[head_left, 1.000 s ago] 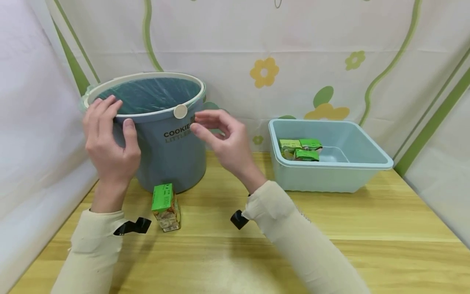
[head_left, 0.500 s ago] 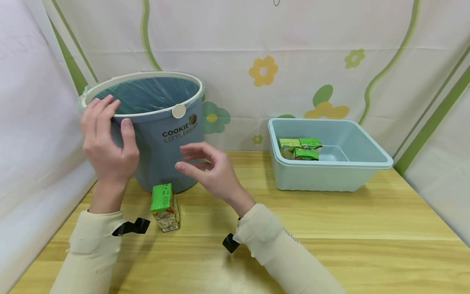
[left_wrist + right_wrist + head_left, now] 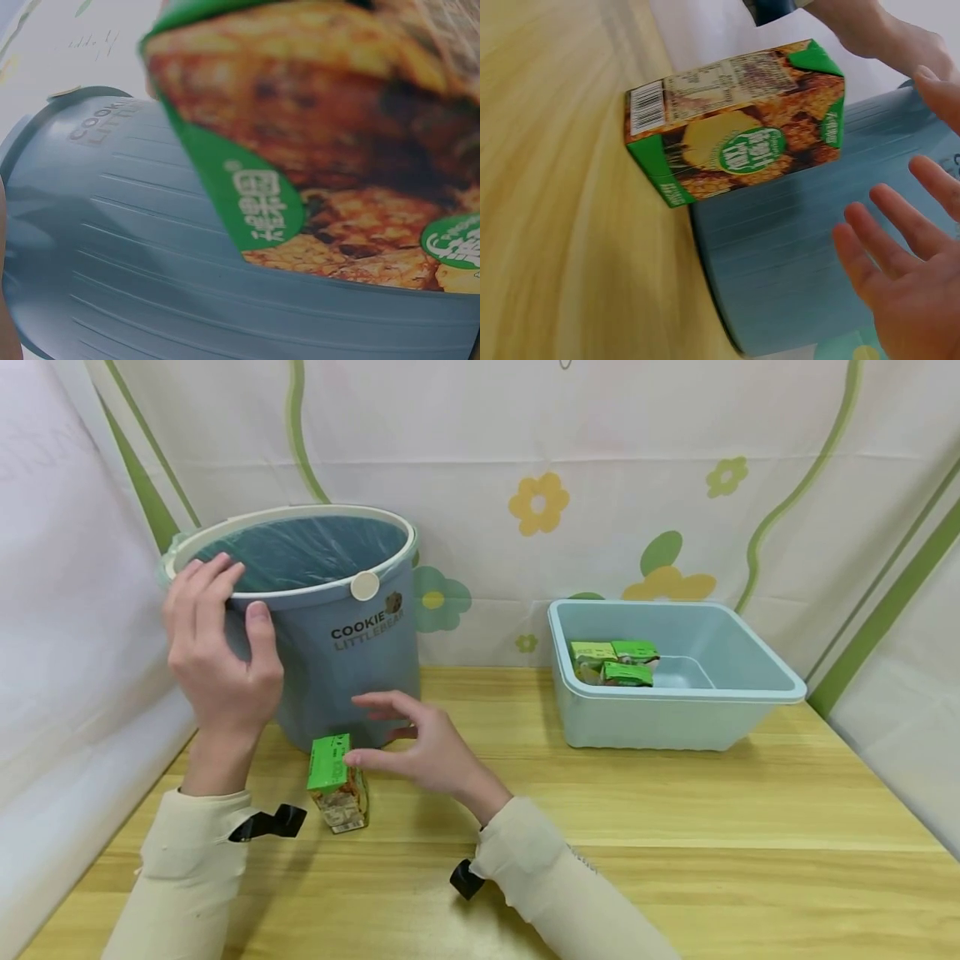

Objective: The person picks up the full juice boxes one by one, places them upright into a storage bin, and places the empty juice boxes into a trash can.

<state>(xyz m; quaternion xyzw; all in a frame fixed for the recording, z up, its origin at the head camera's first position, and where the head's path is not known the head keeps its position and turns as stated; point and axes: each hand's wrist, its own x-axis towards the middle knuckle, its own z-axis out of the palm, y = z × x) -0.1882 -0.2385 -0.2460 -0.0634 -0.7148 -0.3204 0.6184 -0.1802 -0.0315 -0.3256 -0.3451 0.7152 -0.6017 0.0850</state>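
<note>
A small green-topped drink carton with a pineapple picture stands on the table, just in front of the blue trash bin. In the right wrist view the carton shows its barcode and pineapple side. My right hand is spread beside it, thumb at the carton's upper right edge and fingers apart near the bin; whether the thumb touches is unclear. My left hand rests against the bin's left front, straight fingers reaching up over the white rim. Up close, the left wrist view shows the carton before the bin.
On the right stands a light blue plastic basin with several green cartons in its left part. A clear bag lines the bin. Behind hangs a white curtain with flowers, and the table is wood-grained.
My right hand has moved from beside the bin's lettering down and left to the carton, its thumb and fingers spreading. The left hand has stayed at the rim.
</note>
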